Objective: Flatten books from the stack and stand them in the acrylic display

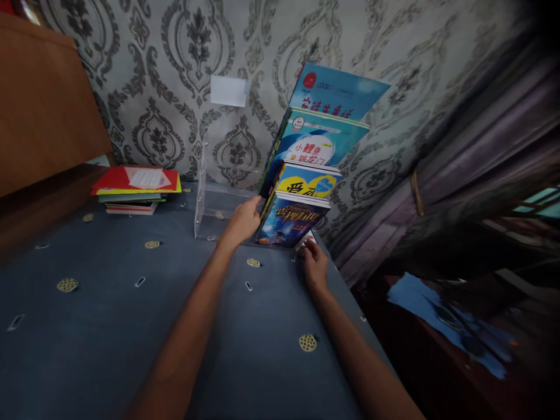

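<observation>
- left hand (244, 220) is up against the left edges of the books (292, 219), fingers close together, can't really tell if it's gripping
- right hand (315, 262) is curled by the front right corner of the rack (199, 210), can't tell if it's holding anything
- books stand in steps between and beyond both hands, tallest at the back
- rack's clear, its bare part just left of the left hand
- pile (135, 189) lies farther left
- curtain (394, 192) hangs off past the right hand
</observation>
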The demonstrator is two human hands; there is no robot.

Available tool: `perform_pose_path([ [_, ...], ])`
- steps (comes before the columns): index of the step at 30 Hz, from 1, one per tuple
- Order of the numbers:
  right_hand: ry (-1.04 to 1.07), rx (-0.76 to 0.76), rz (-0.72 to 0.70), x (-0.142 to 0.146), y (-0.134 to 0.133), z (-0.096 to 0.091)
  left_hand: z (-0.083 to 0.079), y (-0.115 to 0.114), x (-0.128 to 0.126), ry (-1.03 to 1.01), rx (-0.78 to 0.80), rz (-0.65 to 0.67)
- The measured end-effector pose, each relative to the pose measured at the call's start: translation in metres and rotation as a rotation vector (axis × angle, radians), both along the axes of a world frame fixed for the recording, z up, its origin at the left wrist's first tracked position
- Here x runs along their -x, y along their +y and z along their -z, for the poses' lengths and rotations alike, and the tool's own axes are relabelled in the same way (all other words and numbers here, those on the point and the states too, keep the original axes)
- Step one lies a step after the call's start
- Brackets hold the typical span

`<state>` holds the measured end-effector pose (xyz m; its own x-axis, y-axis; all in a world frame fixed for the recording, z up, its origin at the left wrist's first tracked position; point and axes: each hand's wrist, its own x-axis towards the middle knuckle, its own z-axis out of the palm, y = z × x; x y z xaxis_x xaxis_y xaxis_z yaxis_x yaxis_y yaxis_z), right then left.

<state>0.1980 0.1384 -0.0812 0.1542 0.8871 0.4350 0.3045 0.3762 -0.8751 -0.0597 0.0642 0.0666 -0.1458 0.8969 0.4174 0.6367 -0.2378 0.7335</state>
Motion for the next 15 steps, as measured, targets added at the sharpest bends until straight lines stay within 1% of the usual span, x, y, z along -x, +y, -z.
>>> perform_pose_path([
  [3,-0.016,0.028,-0.001,-0.001,-0.001,0.001,0.007,0.005,-0.011,-0.038,0.004,0.023],
  [6,-0.015,0.045,-0.002,-0.001,0.000,0.000,0.008,0.005,-0.019,-0.035,0.005,0.035],
  [11,-0.017,0.037,-0.006,0.000,0.000,-0.001,0.001,-0.003,-0.029,0.044,0.049,0.059],
  [15,-0.101,0.019,0.000,-0.002,0.001,0.000,-0.005,-0.010,-0.034,0.073,0.080,0.033],
])
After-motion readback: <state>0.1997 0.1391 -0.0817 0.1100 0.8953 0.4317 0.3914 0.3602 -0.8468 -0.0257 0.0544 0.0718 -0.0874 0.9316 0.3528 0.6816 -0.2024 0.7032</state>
